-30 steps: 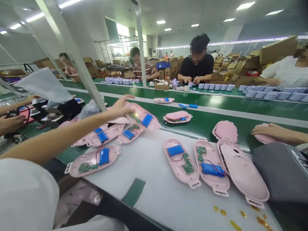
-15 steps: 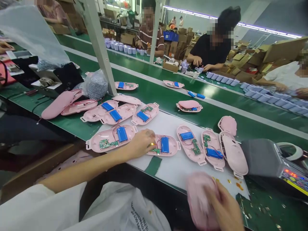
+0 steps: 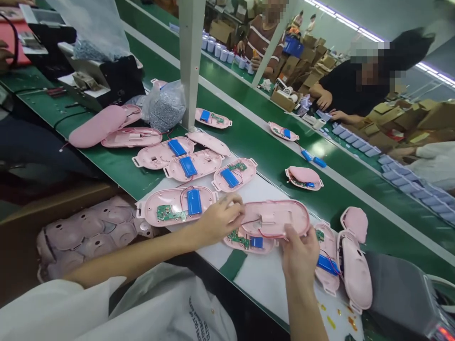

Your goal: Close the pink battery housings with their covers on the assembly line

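My right hand (image 3: 300,246) grips a pink plastic shell half (image 3: 280,215) by its near right edge, thumb on top, its hollow inside facing up with thin wires in it. At the shell's left end my left hand (image 3: 225,215) has its fingertips pinched together; what is between them is hidden. Under the held shell lies another pink half (image 3: 268,247), partly covered, with a green circuit board (image 3: 239,239) and a blue battery (image 3: 256,242). Left of my left hand, an open pink half (image 3: 147,208) holds a board and a blue battery (image 3: 194,202).
More pink halves with batteries (image 3: 187,166) lie behind and at right (image 3: 327,279). A metal post (image 3: 190,61) rises beside a bag of small metal parts (image 3: 165,106). A grey device (image 3: 398,293) stands right. A carton of pink shells (image 3: 88,237) is at lower left. Co-workers sit across the bench.
My right hand has brought the pink shell half up from the lower right to over the middle housing. My left hand stays by that housing's left end. The view has tilted and shifted.
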`<state>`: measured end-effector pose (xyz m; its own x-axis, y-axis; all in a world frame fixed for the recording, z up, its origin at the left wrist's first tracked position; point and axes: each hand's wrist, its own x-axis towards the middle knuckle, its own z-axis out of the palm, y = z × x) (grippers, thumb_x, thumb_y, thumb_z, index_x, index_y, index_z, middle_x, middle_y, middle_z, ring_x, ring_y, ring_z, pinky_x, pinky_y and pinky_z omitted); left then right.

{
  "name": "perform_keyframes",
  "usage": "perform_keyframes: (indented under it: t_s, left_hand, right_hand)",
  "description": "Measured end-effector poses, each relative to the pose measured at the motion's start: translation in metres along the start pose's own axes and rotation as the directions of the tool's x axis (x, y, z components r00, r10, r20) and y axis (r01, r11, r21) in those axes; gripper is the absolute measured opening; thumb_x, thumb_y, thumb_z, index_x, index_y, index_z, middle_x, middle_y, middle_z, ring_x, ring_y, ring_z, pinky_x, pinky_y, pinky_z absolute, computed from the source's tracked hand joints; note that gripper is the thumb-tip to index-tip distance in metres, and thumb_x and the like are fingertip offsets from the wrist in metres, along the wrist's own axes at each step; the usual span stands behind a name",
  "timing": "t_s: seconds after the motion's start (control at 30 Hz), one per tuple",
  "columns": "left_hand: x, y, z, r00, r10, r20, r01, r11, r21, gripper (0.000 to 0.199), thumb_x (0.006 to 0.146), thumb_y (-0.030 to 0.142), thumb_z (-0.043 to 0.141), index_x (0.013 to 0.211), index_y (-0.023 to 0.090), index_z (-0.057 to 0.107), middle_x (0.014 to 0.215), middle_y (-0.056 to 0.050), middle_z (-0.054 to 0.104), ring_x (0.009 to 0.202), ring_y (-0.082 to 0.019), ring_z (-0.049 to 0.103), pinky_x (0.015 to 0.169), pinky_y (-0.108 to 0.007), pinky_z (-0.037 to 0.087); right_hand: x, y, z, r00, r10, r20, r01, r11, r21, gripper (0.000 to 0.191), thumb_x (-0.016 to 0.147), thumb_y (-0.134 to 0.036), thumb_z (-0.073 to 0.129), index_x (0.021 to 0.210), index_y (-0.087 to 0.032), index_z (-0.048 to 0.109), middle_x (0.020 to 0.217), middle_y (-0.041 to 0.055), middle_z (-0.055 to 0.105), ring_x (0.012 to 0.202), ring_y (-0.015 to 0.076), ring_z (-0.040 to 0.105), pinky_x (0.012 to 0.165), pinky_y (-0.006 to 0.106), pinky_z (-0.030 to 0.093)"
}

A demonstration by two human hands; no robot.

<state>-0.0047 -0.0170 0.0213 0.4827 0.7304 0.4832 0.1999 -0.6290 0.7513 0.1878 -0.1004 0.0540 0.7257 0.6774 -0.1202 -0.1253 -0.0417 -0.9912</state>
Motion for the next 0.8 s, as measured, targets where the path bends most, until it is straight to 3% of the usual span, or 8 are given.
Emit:
perform_keyframes:
  t_s: [0.13, 0.2, 0.3, 0.37, 0.47, 0.6, 0.67, 0.8]
  left_hand:
    - [0.002, -0.003, 0.005, 0.994, 0.056, -0.09, -0.064, 0.994, -0.086, 0.015, 0.097, 0.022, 0.049, 0.091, 0.015, 0.061, 0.119, -0.014, 0.059, 0.1, -0.02, 0.065, 0.072, -0.028, 0.056]
    - [0.004, -0.003, 0.008, 0.995, -0.071, -0.071, 0.047, 0.955, -0.291, 0.012, 0.096, 0.025, 0.052, 0.096, 0.016, 0.06, 0.11, -0.012, 0.064, 0.09, -0.018, 0.067, 0.067, -0.025, 0.056]
    - [0.006, -0.002, 0.011, 0.945, -0.315, 0.091, 0.312, 0.777, -0.546, 0.02, 0.094, 0.029, 0.059, 0.11, 0.018, 0.053, 0.092, -0.005, 0.068, 0.07, -0.014, 0.068, 0.059, -0.023, 0.054]
    - [0.005, -0.003, 0.009, 0.918, -0.372, 0.135, 0.375, 0.709, -0.597, 0.034, 0.089, 0.03, 0.066, 0.117, 0.02, 0.05, 0.102, -0.007, 0.069, 0.076, -0.015, 0.07, 0.066, -0.026, 0.056]
    - [-0.002, -0.008, 0.0, 0.932, -0.349, 0.098, 0.351, 0.799, -0.488, 0.037, 0.085, 0.032, 0.072, 0.116, 0.02, 0.057, 0.117, -0.009, 0.067, 0.099, -0.02, 0.068, 0.085, -0.032, 0.055]
    - [-0.014, -0.013, -0.013, 0.954, -0.298, 0.01, 0.286, 0.906, -0.312, 0.015, 0.094, 0.028, 0.059, 0.093, 0.017, 0.069, 0.091, -0.004, 0.073, 0.084, -0.017, 0.068, 0.076, -0.028, 0.053]
    - [-0.015, -0.013, -0.013, 0.973, -0.227, -0.04, 0.208, 0.941, -0.268, 0.014, 0.095, 0.025, 0.058, 0.093, 0.016, 0.069, 0.087, -0.004, 0.072, 0.079, -0.015, 0.066, 0.073, -0.027, 0.053]
    - [-0.008, -0.007, -0.007, 0.989, -0.017, -0.149, 0.003, 0.996, -0.092, 0.015, 0.096, 0.024, 0.055, 0.092, 0.015, 0.067, 0.1, -0.009, 0.064, 0.094, -0.019, 0.062, 0.086, -0.034, 0.052]
  right_hand:
    - [-0.041, 0.004, 0.016, 0.993, -0.054, -0.104, 0.066, 0.991, 0.117, 0.048, 0.072, -0.031, 0.078, 0.115, -0.021, 0.058, 0.11, 0.0065, 0.064, 0.1, 0.0209, 0.063, 0.069, 0.029, 0.058]
    - [-0.055, 0.009, 0.023, 0.99, -0.059, -0.126, 0.077, 0.986, 0.151, 0.048, 0.076, -0.03, 0.075, 0.121, -0.022, 0.057, 0.121, 0.0082, 0.061, 0.106, 0.0213, 0.062, 0.072, 0.029, 0.058]
    - [-0.062, 0.018, 0.027, 0.979, -0.124, -0.161, 0.144, 0.983, 0.117, 0.049, 0.081, -0.029, 0.071, 0.127, -0.024, 0.055, 0.13, 0.0086, 0.057, 0.111, 0.0213, 0.06, 0.079, 0.032, 0.058]
    - [-0.06, 0.023, 0.026, 0.964, -0.19, -0.187, 0.205, 0.977, 0.062, 0.052, 0.083, -0.029, 0.07, 0.131, -0.025, 0.051, 0.132, 0.009, 0.055, 0.114, 0.0222, 0.059, 0.083, 0.037, 0.058]
    - [-0.053, 0.027, 0.024, 0.95, -0.244, -0.195, 0.253, 0.967, 0.025, 0.055, 0.084, -0.028, 0.069, 0.134, -0.026, 0.047, 0.135, 0.01, 0.053, 0.116, 0.0235, 0.058, 0.084, 0.04, 0.058]
    - [-0.045, 0.027, 0.025, 0.966, -0.191, -0.174, 0.209, 0.973, 0.095, 0.053, 0.079, -0.025, 0.073, 0.128, -0.023, 0.051, 0.132, 0.0106, 0.055, 0.112, 0.0228, 0.06, 0.081, 0.036, 0.059]
    - [-0.044, 0.026, 0.028, 0.971, -0.168, -0.17, 0.189, 0.975, 0.117, 0.052, 0.077, -0.025, 0.075, 0.124, -0.023, 0.053, 0.129, 0.0096, 0.057, 0.109, 0.0213, 0.062, 0.079, 0.033, 0.059]
    - [-0.045, 0.027, 0.033, 0.982, -0.165, -0.096, 0.174, 0.981, 0.088, 0.048, 0.08, -0.031, 0.073, 0.124, -0.024, 0.054, 0.127, 0.0083, 0.058, 0.107, 0.0197, 0.063, 0.08, 0.033, 0.058]
